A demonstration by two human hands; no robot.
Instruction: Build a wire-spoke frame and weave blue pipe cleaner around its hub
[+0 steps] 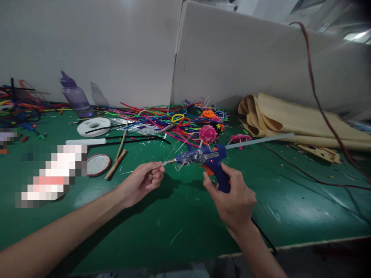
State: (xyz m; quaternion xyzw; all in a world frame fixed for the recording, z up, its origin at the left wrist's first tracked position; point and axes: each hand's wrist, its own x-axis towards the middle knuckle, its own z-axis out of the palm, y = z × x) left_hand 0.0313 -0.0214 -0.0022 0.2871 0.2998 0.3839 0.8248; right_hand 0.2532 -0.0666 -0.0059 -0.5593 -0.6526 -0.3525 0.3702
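My right hand (236,193) wraps round the handle of a blue hot glue gun (194,154), its fingers near the orange trigger. A long clear glue stick (261,140) sticks out of the gun's back end. Wispy glue threads cling to the barrel, and a small red light glows on its side. My left hand (147,179) is closed in a pinch just left of the metal nozzle. Thin pale strands (179,148) fan out from its fingertips; the piece between thumb and finger is too small to make out clearly.
Behind lie many coloured pipe cleaners (156,119), a pink fuzzy ball (208,134) and a white spool (94,127). Two sticks (116,165) lie by a round lid (98,165). A purple bottle (75,96), brown paper (290,116) and a hanging cord (311,77) flank them.
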